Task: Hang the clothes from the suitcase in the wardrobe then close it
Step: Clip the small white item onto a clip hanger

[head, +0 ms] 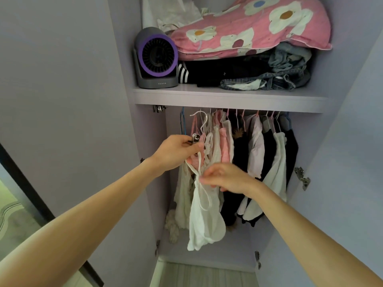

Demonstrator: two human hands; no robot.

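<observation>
The wardrobe (228,98) stands open in front of me, its rail hidden under the shelf. My left hand (174,152) is closed on a white wire hanger (202,121), whose hook is raised just below the rail at the left end. A white strappy top (204,216) hangs from that hanger. My right hand (226,177) pinches the top's strap at its upper edge. Several pink, white and black garments (255,154) hang on the rail to the right. The suitcase is out of view.
On the shelf sit a grey and purple fan heater (156,59), a pink flowered quilt (252,27) and folded dark clothes and jeans (269,75). Both lilac doors (62,100) stand open, with hinges (302,178) on the right side. A fluffy white item (172,224) lies at the bottom left.
</observation>
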